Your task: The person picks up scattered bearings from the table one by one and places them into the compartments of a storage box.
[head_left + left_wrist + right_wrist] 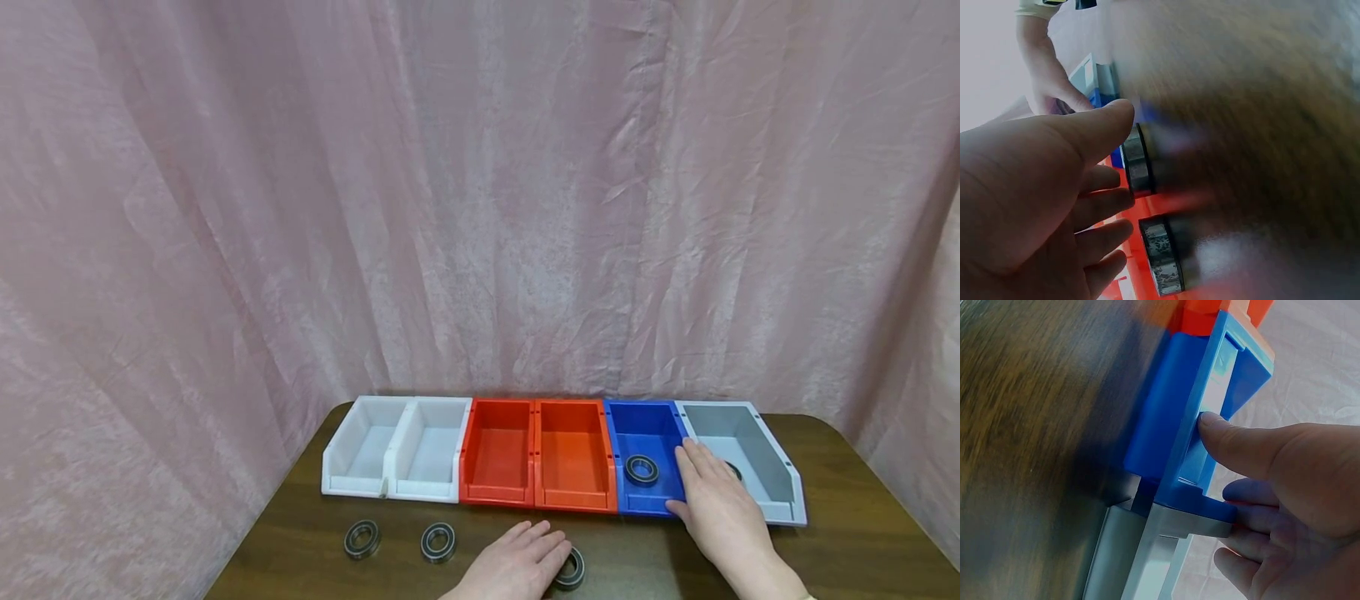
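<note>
The left hand (517, 562), fingers extended, has a bearing (579, 571) close at its 3 o'clock; two more bearings (450, 542) lie toward 9. Farther, at 2 o'clock, the right hand (722, 510), fingers mostly straight, overlaps the blue bin (648, 429) and grey bin (735, 423), each containing another bearing.

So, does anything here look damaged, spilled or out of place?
Mostly tidy: the bins stand side by side. One oddity: in the left wrist view, the lower metal ring has dark blotches on its shiny outer side. I can't tell whether that's wear, dirt or reflection.
</note>
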Tool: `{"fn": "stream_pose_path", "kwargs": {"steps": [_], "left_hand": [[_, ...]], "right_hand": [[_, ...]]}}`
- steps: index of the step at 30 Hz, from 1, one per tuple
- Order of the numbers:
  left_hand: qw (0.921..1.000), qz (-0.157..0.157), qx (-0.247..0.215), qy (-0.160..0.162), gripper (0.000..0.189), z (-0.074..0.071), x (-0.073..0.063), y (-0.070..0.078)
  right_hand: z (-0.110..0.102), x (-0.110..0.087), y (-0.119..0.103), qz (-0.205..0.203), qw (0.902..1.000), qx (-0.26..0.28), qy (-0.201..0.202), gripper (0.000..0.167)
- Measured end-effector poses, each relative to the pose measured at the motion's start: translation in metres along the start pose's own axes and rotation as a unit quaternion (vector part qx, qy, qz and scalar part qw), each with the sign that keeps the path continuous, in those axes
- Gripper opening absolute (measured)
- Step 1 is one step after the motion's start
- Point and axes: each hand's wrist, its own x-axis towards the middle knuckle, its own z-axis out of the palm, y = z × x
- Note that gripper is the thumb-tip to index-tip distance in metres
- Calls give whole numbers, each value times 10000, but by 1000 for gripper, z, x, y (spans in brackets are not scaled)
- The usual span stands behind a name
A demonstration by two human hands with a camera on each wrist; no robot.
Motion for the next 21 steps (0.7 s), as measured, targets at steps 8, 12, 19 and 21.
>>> {"fn": "stream_pose_path", "kwargs": {"steps": [8, 12, 19, 21], "left_hand": [[9992, -190, -274, -237, 74, 1, 3, -2], [9994, -195, -252, -144, 71, 2, 4, -3], [9998, -160, -111, 81, 66, 4, 6, -3], [9996, -210, -159, 52, 64, 4, 8, -3]], "right_hand": [[1, 0, 0, -17, 10000, -21, 37, 78], [1, 1, 0, 29, 10000, -42, -17, 79], [1, 0, 0, 51, 10000, -40, -28, 79], [1, 0, 0, 39, 10000, -39, -14, 79]]}}
